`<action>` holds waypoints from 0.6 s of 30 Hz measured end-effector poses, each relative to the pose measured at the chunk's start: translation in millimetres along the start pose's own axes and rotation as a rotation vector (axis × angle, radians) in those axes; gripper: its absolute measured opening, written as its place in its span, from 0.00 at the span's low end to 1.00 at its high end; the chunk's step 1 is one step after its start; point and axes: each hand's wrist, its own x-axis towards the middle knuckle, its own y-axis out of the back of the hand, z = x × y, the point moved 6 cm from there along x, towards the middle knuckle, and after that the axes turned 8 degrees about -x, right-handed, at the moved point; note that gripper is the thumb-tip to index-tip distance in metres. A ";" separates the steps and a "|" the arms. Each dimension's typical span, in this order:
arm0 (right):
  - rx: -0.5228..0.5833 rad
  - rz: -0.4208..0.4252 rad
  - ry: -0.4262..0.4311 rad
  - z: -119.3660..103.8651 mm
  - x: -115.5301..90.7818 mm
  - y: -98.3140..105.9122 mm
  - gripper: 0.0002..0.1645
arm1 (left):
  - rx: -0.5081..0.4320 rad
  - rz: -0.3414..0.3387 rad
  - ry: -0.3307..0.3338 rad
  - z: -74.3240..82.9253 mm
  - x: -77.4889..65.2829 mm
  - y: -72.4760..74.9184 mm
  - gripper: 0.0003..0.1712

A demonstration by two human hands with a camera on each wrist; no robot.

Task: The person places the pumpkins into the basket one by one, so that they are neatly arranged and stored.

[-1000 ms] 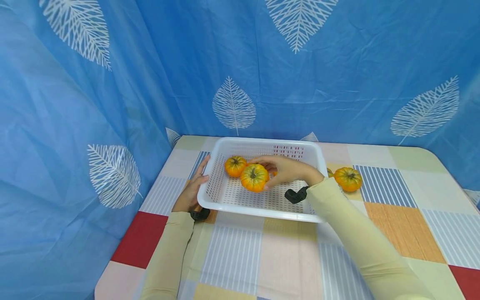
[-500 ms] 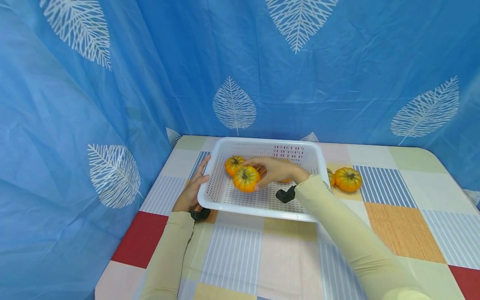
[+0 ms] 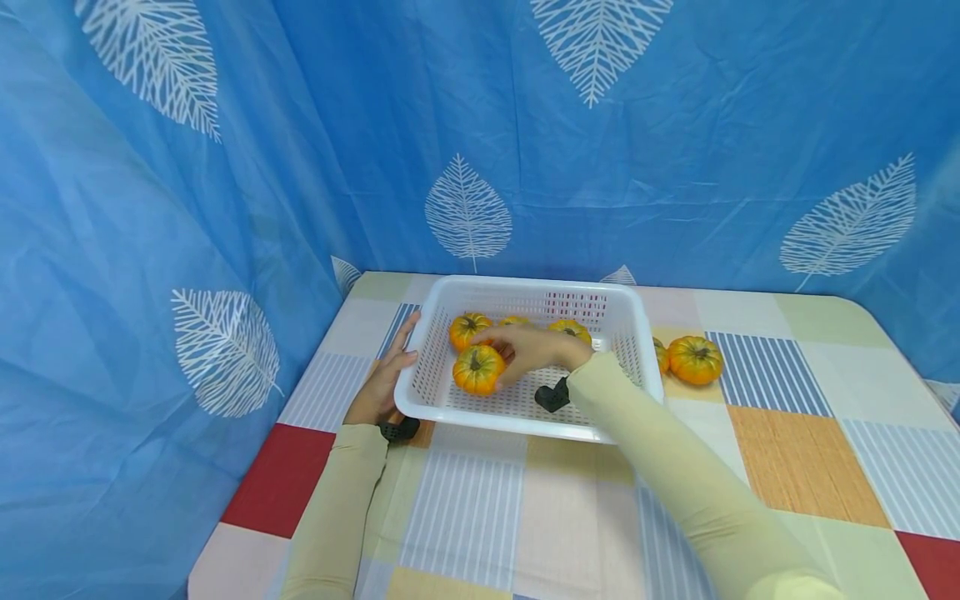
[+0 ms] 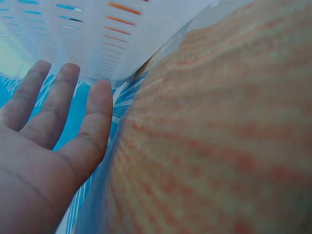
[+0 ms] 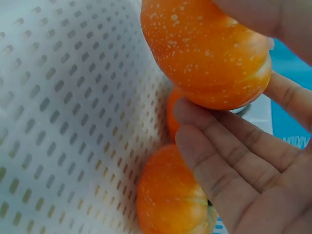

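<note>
My right hand point(image 3: 525, 347) grips a small orange and yellow pumpkin point(image 3: 477, 372) between thumb and fingers, inside the white perforated basket point(image 3: 517, 424). In the right wrist view this pumpkin point(image 5: 204, 53) appears speckled with pale dots, and another pumpkin point(image 5: 170, 195) lies below the fingers. Three more pumpkins sit in the basket: one behind the held one at the left point(image 3: 469, 327), one partly hidden by the hand, and one near the wrist point(image 3: 572, 328). Against the basket's left side is my left hand point(image 3: 382, 379); its fingers point(image 4: 53, 102) are nearly straight.
Two pumpkins stand on the table right of the basket; the nearer to view is whole point(image 3: 696, 360), the other point(image 3: 660, 357) partly hidden by the rim. A patchwork cloth point(image 3: 787, 458) covers the table. A blue leaf-print curtain point(image 3: 675, 167) hangs behind and at left.
My right hand has carried the pumpkin leftward and lower toward the basket's front left. Pumpkins behind the hand have come into view. The left hand stays still.
</note>
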 end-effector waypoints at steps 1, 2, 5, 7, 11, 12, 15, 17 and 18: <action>-0.012 -0.004 -0.001 -0.1 1.3 -0.7 0.49 | 0.005 0.004 0.000 -0.1 0.1 0.2 0.51; -0.022 -0.009 -0.009 0.7 3.1 -1.7 0.49 | 0.004 0.005 0.000 -0.3 0.2 0.4 0.51; -0.065 -0.026 -0.029 1.6 7.2 -4.1 0.48 | 0.000 0.011 0.002 -0.7 0.3 0.8 0.51; -0.083 -0.038 -0.035 1.0 9.6 -5.7 0.48 | -0.004 0.011 0.002 -0.8 0.1 1.1 0.51; -0.103 -0.052 -0.044 -0.2 14.1 -8.2 0.49 | -0.012 0.010 0.002 -1.4 -0.2 2.2 0.52; -0.105 -0.056 -0.047 -0.5 15.2 -8.8 0.49 | -0.011 0.010 0.001 -1.6 -0.1 2.5 0.52; -0.108 -0.063 -0.054 -1.2 18.6 -10.3 0.49 | -0.012 0.009 0.001 -1.8 0.4 2.7 0.52; -0.117 -0.067 -0.049 -2.4 21.1 -11.4 0.49 | -0.013 0.008 0.003 -1.9 0.8 2.6 0.53; -0.118 -0.069 -0.048 -2.7 22.4 -12.0 0.49 | -0.013 0.008 0.005 -1.9 0.9 2.4 0.53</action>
